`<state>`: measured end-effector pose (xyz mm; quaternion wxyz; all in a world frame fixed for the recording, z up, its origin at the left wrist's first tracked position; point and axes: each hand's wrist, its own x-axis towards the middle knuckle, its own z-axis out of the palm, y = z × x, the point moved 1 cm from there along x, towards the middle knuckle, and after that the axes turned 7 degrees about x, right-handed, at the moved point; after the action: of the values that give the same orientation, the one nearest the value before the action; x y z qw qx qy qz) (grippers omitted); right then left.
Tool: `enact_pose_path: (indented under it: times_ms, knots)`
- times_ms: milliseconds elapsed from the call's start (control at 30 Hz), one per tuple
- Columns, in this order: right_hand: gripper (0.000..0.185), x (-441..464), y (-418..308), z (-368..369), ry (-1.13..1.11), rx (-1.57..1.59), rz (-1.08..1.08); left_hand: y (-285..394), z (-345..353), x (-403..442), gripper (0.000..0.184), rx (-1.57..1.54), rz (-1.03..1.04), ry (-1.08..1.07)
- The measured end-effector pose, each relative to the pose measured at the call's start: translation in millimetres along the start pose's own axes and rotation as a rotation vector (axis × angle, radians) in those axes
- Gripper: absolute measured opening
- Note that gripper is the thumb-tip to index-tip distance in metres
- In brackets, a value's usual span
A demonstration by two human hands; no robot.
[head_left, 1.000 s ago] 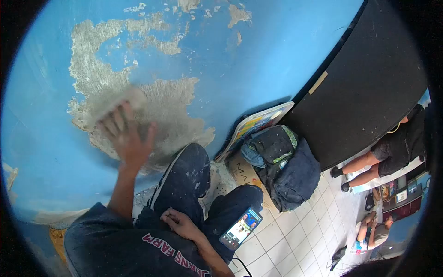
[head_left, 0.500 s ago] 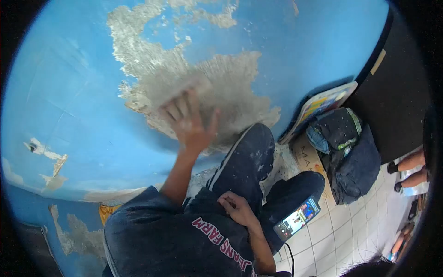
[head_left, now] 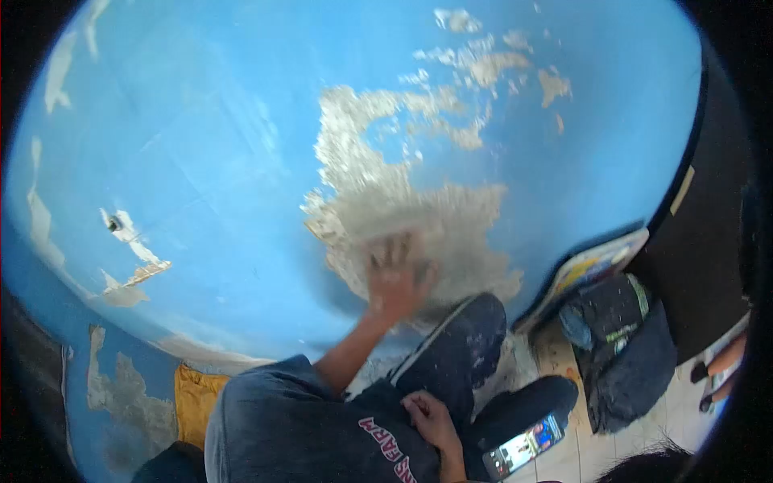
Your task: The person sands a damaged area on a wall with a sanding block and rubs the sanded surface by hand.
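My left hand [head_left: 396, 286] presses palm-in against the wall, fingers spread over a pale, flat, rectangular block [head_left: 412, 227]. Motion blur hides what kind of block it is. Under and around it lies a rough grey patch [head_left: 475, 233] where the blue paint is gone. Against my lap rests my right hand [head_left: 432, 419], its fingers loosely curled, with no object visible in them. Close by, on my right thigh, a phone [head_left: 523, 448] lies with its screen lit.
The blue wall [head_left: 217, 161] has more bare spots, including one by a small hole [head_left: 113, 223]. On the right are a colourful board [head_left: 604, 262], dark cloth [head_left: 632, 354] and a cardboard piece [head_left: 555, 354]. A yellow cloth [head_left: 197, 402] is lower left; another person's legs [head_left: 725, 366] show far right.
The camera has turned up and left, so the scene sits lower and further right. My left hand and the block have moved slightly down across the grey patch. My right hand stays on my lap.
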<state>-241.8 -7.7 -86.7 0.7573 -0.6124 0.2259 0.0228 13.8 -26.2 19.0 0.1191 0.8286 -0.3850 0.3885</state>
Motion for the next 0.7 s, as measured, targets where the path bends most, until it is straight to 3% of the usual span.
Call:
enact_pose_path:
  times_ms: [100, 233, 333, 433, 500, 600, 700]
  knots:
    - [0.017, 1, 4, 0, 0.002, -0.044, -0.016, 2, 17, -33, 0.084, -0.138, 0.095, -0.164]
    - [0.016, -1, 6, 0, -0.031, 0.104, -0.094, 1, -22, 7, 0.083, -0.068, 0.073, 0.065]
    - [0.025, 2, 8, 1, -0.034, -0.143, -0.117, 0, -35, 33, 0.081, -0.005, -0.053, 0.201]
    - [0.021, 1, 3, 2, -0.026, -0.129, -0.228, 6, -24, 20, 0.079, 0.037, -0.014, 0.17]
    - [0.027, -6, -6, 1, -0.009, -0.095, -0.126, 11, 1, -11, 0.077, -0.133, 0.074, -0.103]
    - [0.016, 1, 7, 1, -0.015, 0.089, -0.077, 8, -3, -21, 0.079, -0.185, 0.101, -0.148]
    - [0.017, 0, 8, 0, -0.007, 0.013, -0.108, -2, -25, 9, 0.092, -0.061, -0.024, 0.02]
